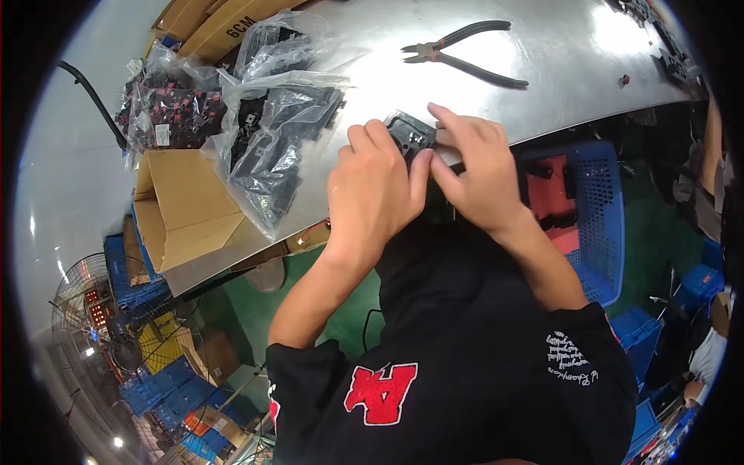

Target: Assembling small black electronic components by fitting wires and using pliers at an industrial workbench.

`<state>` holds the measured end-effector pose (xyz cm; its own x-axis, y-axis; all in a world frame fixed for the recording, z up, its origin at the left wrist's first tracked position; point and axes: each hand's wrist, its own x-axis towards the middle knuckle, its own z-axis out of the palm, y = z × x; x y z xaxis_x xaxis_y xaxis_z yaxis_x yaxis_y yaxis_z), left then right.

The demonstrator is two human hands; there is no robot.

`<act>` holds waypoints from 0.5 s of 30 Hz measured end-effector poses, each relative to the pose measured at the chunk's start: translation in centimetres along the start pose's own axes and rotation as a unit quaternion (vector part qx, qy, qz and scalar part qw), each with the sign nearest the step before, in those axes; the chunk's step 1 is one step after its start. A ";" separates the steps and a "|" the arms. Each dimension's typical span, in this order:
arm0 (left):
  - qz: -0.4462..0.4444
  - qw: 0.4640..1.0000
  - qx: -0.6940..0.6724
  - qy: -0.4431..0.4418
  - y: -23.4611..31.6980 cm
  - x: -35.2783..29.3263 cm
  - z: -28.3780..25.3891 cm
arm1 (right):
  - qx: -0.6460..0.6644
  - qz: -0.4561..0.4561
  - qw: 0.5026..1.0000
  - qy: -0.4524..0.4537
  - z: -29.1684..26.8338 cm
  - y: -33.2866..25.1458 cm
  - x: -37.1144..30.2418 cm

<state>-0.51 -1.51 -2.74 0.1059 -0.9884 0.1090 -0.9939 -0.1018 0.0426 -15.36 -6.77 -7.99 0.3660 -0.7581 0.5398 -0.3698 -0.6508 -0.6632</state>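
Over the near edge of the metal table, my left hand (368, 186) is closed round a small dark rectangular plastic housing (411, 133) with lighter fittings inside it. The thumb of my right hand (484, 170) presses at the housing's lower right corner, its index finger raised past the right side. Whatever lies under the right palm is hidden. Beyond both hands, a pair of cutting pliers (465, 54) with black handles lies spread on the tabletop, touched by neither hand. Left of my left hand sits a clear plastic bag (283, 147) of black parts.
An open cardboard box (186, 205) stands at the table's left edge. Behind it lies a bag of red and black parts (170, 108). A blue crate (608, 225) with red and black pieces is at my right. A small red part (624, 80) lies on the table (573, 101).
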 end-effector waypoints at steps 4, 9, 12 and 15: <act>0.018 0.999 0.033 0.008 -0.5 -0.1 0.6 | 0.070 0.020 0.994 -0.085 -1.3 0.2 0.4; 0.012 0.998 -0.055 -0.017 -1.1 0.1 0.3 | 0.022 0.021 0.998 -0.062 -0.2 0.0 1.0; 0.023 0.996 -0.083 0.008 -1.6 0.0 0.8 | 0.013 0.039 0.999 -0.030 0.3 -0.5 0.7; 0.032 0.996 -0.084 0.010 -1.7 0.1 1.0 | -0.026 0.026 0.999 -0.031 0.5 -0.3 0.2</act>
<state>1.18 -1.49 -3.76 0.0456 -0.9896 0.1363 -0.9797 -0.0176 0.1997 -14.74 -6.69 -7.98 0.3972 -0.7881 0.4702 -0.4328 -0.6127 -0.6613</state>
